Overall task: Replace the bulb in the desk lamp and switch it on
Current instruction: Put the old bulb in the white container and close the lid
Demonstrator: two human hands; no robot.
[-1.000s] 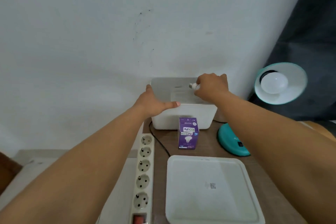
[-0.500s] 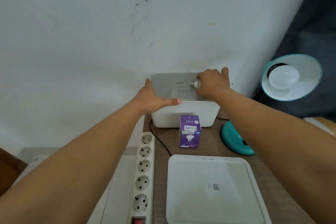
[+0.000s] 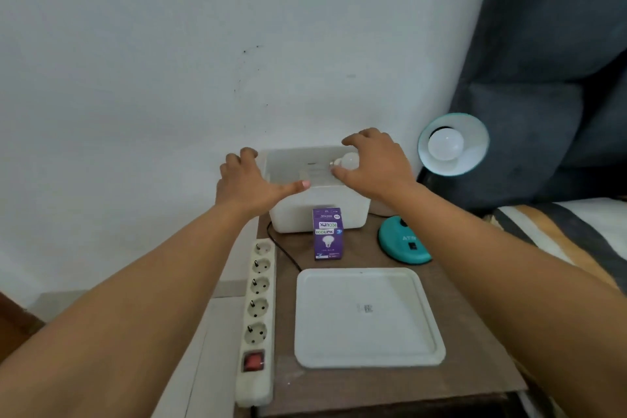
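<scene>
A white storage box [image 3: 298,214] stands at the back of the small wooden table. My left hand [image 3: 249,183] grips its left rim, thumb across the front edge. Over the box's open top, my right hand [image 3: 375,166] holds a white bulb [image 3: 347,161] with its metal screw base pointing left. At the right stands the teal desk lamp: its shade [image 3: 453,144] faces me with a white bulb [image 3: 444,144] fitted and unlit, and its round base [image 3: 403,244] rests on the table. A purple bulb carton [image 3: 327,234] stands in front of the box.
A white tray [image 3: 368,317] lies on the table [image 3: 475,366] near me. A white power strip [image 3: 258,316] with a red switch runs along the table's left edge, a black cord beside it. The wall is behind; dark cushions and striped bedding are at the right.
My right hand has lifted slightly and loosened, so the bulb it holds over the box shows more. My head has tilted, shifting the view. The left hand stays on the box.
</scene>
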